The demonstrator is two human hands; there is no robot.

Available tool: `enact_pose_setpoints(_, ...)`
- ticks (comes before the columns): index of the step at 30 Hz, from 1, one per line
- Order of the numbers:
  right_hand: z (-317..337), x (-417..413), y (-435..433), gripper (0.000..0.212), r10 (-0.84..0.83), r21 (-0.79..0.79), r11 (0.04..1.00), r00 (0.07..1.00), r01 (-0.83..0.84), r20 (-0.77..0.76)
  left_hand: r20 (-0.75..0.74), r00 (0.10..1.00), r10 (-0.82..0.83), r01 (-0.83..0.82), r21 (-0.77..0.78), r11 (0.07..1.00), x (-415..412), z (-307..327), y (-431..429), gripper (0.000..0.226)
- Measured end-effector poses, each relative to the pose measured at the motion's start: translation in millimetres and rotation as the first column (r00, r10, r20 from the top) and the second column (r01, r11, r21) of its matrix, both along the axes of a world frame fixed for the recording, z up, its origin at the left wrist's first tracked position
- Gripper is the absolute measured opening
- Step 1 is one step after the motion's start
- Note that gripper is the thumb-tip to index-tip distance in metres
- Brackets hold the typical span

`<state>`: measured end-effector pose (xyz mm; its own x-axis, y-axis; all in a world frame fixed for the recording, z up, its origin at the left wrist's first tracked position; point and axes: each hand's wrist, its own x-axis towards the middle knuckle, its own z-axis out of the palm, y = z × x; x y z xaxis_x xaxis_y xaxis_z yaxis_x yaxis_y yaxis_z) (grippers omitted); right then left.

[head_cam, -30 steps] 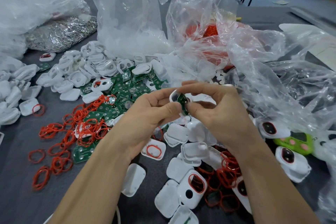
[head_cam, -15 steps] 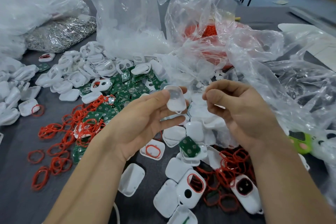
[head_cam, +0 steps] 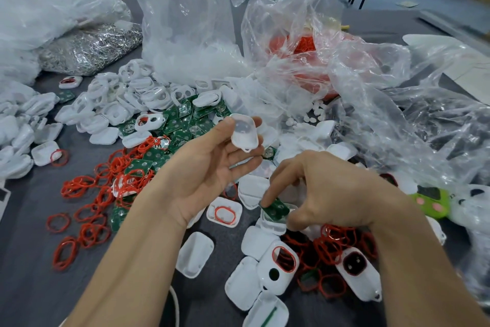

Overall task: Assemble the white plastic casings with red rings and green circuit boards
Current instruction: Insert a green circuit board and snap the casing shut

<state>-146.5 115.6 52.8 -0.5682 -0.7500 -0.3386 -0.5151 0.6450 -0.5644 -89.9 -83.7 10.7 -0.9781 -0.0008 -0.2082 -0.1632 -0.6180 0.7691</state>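
White, glossy plastic forms the rounded casing (head_cam: 244,133), which is pinched by the thumb and fingertips of the left hand (head_cam: 212,165) and held above the grey table (head_cam: 26,260). Below and right of the casing, a flat green circuit board (head_cam: 275,210) is nipped between the curled index finger and thumb of the right hand (head_cam: 328,194). Left of the casing, thin red rings (head_cam: 79,186) are strewn in tangles. Behind it, crinkled clear plastic bags (head_cam: 185,21) are heaped.

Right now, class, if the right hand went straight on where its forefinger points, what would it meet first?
The green circuit board lying on a white casing half: the forefinger of the right hand aims down at it and may be touching it; depth is unclear.
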Motion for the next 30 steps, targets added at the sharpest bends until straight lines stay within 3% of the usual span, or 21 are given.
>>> enact_pose_setpoints(7, -1.9, 0.2, -3.4, 0.013, -0.097, -0.043, 0.994, 0.994, 0.099, 0.041, -0.017, 1.0, -0.012, 0.011, -0.024, 1.0, 0.9, 0.0, 0.3, 0.044)
enact_pose_setpoints(12, -3.7, 3.3, -2.9, 0.029, -0.111, -0.004, 0.994, 0.991, 0.111, -0.068, -0.034, 0.997, -0.069, 0.068, -0.019, 0.998, 2.8, 0.9, 2.6, 0.051)
enact_pose_setpoints(15, -10.3, 2.3, -8.5, 0.016, -0.183, -0.101, 0.979, 0.98, 0.175, -0.074, -0.048, 0.995, -0.089, 0.089, 0.007, 0.996, 3.6, 2.1, 6.0, 0.05)
enact_pose_setpoints(18, -9.3, -1.6, -7.0, 0.017, -0.253, -0.213, 0.949, 0.965, 0.233, -0.068, -0.044, 0.994, -0.102, 0.104, 0.043, 0.994, 3.9, 3.1, 8.2, 0.05)
enact_pose_setpoints(20, -6.6, -4.0, -1.7, 0.018, -0.369, -0.377, 0.861, 0.929, 0.342, -0.002, -0.042, 0.995, -0.094, 0.097, 0.079, 0.992, 3.7, 3.5, 7.9, 0.049)
enact_pose_setpoints(23, -5.7, -7.1, 2.3, 0.022, -0.511, -0.614, 0.626, 0.848, 0.48, 0.141, -0.044, 0.995, -0.084, 0.089, 0.108, 0.99, 3.1, 3.8, 6.5, 0.047)
enact_pose_setpoints(26, -4.7, -8.3, -0.1, 0.025, -0.529, -0.695, 0.45, 0.794, 0.561, 0.299, -0.052, 0.995, -0.081, 0.087, 0.124, 0.989, 2.7, 3.8, 6.8, 0.046)
enact_pose_setpoints(30, 0.7, -4.4, -2.5, 0.026, -0.483, -0.741, 0.288, 0.76, 0.606, 0.434, -0.078, 0.991, -0.113, 0.122, 0.121, 0.985, 3.4, 4.0, 8.5, 0.043)
